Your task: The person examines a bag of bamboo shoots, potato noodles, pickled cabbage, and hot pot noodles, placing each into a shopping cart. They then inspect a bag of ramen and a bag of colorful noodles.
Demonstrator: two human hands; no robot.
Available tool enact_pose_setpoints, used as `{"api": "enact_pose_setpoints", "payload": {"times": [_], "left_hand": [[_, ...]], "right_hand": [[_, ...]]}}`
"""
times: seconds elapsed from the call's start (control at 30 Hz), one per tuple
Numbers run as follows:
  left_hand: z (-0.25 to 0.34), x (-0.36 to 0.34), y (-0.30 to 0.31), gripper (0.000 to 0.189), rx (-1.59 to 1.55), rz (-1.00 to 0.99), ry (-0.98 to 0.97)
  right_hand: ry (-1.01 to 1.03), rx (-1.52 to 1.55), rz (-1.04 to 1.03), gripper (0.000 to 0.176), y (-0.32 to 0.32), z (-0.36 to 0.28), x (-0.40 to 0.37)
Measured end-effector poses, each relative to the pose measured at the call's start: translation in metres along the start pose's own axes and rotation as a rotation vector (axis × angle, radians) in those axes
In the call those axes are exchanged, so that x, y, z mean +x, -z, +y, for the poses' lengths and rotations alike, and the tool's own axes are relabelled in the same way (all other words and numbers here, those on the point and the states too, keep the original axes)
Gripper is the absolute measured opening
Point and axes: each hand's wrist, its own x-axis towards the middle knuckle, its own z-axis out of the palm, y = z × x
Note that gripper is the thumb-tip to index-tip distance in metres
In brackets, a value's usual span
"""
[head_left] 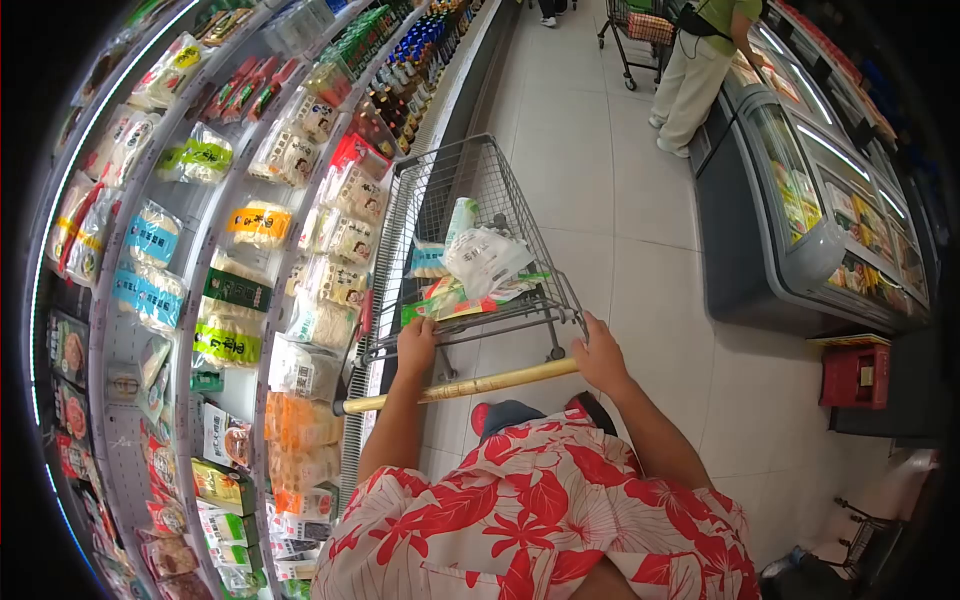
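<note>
A wire shopping cart (540, 245) stands in front of me, with its yellowish handle bar (490, 383) nearest my body. My left hand (417, 348) is closed at the cart's rear rim, beside a red and green packet (450, 300) in the basket; its fingertips are partly hidden. At the rear right corner, my right hand (598, 355) is closed around the cart's frame. A white plastic bag (487, 262) lies in the basket on top of other goods. Behind it are a pale green package (463, 215) and a blue-labelled packet (428, 260).
Refrigerated shelves (195, 290) with packaged noodles and bottles run close along the left. Glass-topped freezers (770, 200) line the right, where a person in light trousers (690, 90) stands near another cart (635, 35). A red crate (855, 375) sits lower right. Tiled floor (640, 190) runs between.
</note>
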Motion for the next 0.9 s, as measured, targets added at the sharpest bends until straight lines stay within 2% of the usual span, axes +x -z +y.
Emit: {"api": "enact_pose_setpoints", "payload": {"times": [0.1,0.23,0.3,0.43,0.5,0.53,0.8,0.9], "left_hand": [[0.009,-0.002,-0.020,0.031,-0.056,0.036,0.071],[0.032,-0.006,-0.038,0.030,0.258,0.257,0.066],[0.039,-0.007,-0.054,0.028,0.273,0.322,0.098],[0.066,-0.007,-0.078,0.024,0.454,0.330,0.279],[0.084,-0.009,-0.090,0.024,0.428,0.328,0.332],[0.087,-0.009,-0.097,0.023,0.430,0.337,0.343],[0.140,0.006,-0.155,0.023,0.423,0.344,0.554],[0.165,0.016,-0.181,0.025,0.364,0.371,0.614]], "right_hand": [[0.042,-0.031,-0.031,0.055,0.017,0.019,0.011],[0.084,-0.028,-0.068,0.054,0.046,0.029,0.030],[0.094,-0.019,-0.078,0.052,0.059,0.046,0.041],[0.105,0.020,-0.068,0.048,0.091,0.060,0.059],[0.212,0.053,-0.074,0.047,0.102,0.078,0.076],[0.158,0.038,-0.153,0.050,0.114,0.079,0.083],[0.244,-0.114,-0.436,0.050,0.197,0.101,0.162],[0.327,-0.160,-0.445,0.054,0.213,0.127,0.199]]}}
